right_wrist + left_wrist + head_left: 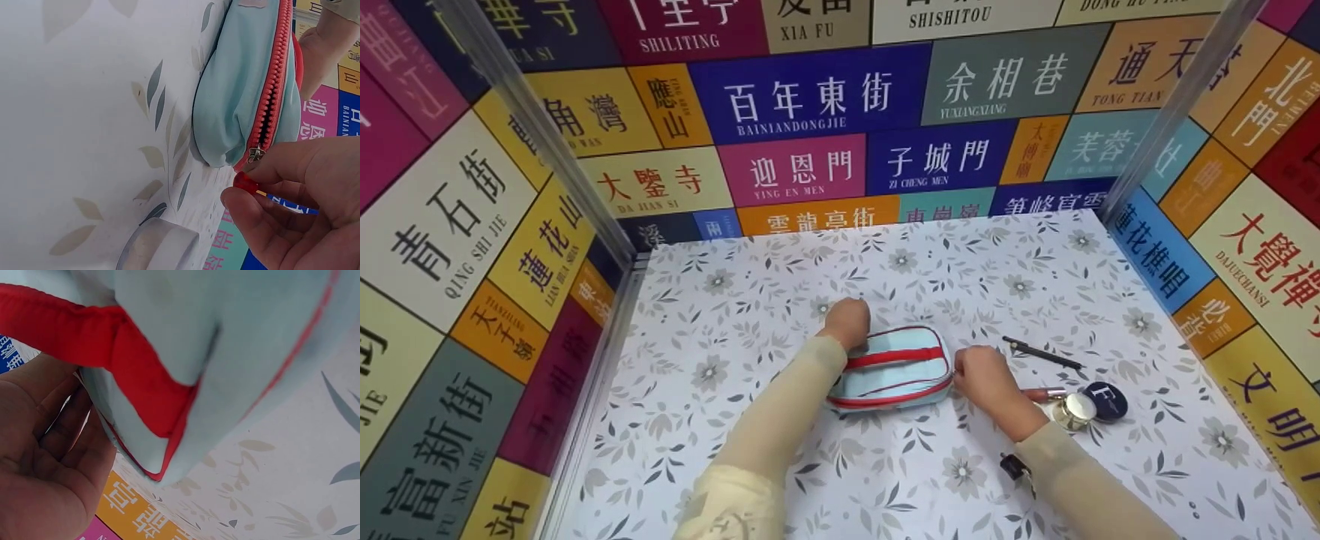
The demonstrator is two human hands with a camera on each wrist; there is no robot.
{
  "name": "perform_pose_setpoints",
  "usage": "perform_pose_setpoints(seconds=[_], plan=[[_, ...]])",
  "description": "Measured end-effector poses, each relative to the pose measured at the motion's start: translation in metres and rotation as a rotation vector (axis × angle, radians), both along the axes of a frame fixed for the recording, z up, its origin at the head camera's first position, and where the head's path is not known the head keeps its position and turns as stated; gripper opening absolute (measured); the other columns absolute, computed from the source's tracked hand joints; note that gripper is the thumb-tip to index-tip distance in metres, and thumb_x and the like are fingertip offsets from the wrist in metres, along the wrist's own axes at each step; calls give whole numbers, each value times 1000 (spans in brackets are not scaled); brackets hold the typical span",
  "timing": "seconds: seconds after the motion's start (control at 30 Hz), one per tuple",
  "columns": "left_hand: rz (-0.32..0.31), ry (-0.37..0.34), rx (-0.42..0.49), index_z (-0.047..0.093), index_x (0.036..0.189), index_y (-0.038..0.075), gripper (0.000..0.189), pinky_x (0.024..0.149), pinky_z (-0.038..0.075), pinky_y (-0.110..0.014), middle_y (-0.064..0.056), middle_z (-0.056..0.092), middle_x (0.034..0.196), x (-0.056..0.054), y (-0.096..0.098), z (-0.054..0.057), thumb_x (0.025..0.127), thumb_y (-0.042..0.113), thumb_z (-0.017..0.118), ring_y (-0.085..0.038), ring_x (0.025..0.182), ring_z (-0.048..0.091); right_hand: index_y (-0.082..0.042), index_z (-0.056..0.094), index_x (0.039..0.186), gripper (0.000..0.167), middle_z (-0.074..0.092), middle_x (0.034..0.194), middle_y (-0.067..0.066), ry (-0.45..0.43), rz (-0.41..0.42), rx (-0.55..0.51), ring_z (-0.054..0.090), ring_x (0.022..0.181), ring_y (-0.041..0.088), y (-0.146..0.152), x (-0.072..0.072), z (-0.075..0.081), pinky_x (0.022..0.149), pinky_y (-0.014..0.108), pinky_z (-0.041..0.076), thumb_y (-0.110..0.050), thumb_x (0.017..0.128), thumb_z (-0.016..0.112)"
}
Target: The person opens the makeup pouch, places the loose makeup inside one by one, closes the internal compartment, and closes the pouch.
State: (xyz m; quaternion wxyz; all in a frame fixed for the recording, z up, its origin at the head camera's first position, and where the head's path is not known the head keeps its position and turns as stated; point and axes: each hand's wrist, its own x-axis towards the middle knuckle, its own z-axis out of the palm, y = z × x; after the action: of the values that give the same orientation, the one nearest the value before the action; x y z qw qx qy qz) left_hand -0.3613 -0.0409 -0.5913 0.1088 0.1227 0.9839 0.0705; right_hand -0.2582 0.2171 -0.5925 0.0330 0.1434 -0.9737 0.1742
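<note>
A light blue cosmetic pouch (894, 382) with red piping and a red top handle (896, 358) lies on the floral tabletop. My left hand (847, 324) holds the pouch's far left end. In the left wrist view its curled fingers (84, 455) lie against the pouch's side, the tips partly hidden behind it. At the pouch's right end, my right hand (986, 381) pinches a red bead (245, 183) on the zipper pull between thumb and forefinger. Along the red zipper (271, 90), a narrow dark gap shows between the teeth near the metal slider (256, 154).
Right of the pouch lie black pencil-like sticks (1042, 352), a pinkish tube (1044, 394), a small jar with a shiny lid (1078, 409) and a dark round case (1108, 401) marked F. Panels with coloured street-name signs (810, 94) border the table on three sides.
</note>
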Motion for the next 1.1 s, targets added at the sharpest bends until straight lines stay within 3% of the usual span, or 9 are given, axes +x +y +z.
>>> perform_pose_setpoints(seconds=[0.17,0.47,0.83,0.97,1.1], plan=[[15,-23,34,80,94,7,18,95,58,-41,-9,78,99,2,-1,3,80,13,89,-26,92,66,-9,60,62,24,58,61,5,-12,9,-3,51,62,24,2,-4,0,63,44,46,1,77,75],[23,-19,40,80,94,8,18,92,59,-40,-6,78,98,7,-1,7,80,13,90,-25,94,68,-7,63,66,20,60,65,6,-69,0,9,54,65,25,3,-13,1,65,44,49,1,78,77],[-7,-15,26,80,94,9,18,92,59,-39,-6,79,99,3,-1,4,79,13,90,-26,95,69,-5,68,66,14,66,66,8,-21,43,-14,60,65,28,5,-20,4,66,47,53,3,76,76],[-8,-42,59,79,97,10,20,93,58,-39,-7,78,101,-1,-2,1,80,13,89,-26,96,68,-4,69,65,12,67,64,8,10,64,-5,61,64,30,6,-19,3,66,48,53,2,73,75],[1,-85,98,78,100,10,19,92,58,-39,-7,76,101,-2,-3,0,84,10,87,-25,95,66,-4,69,65,11,65,62,6,-43,61,-19,58,62,28,6,-16,3,64,47,52,4,70,74]])
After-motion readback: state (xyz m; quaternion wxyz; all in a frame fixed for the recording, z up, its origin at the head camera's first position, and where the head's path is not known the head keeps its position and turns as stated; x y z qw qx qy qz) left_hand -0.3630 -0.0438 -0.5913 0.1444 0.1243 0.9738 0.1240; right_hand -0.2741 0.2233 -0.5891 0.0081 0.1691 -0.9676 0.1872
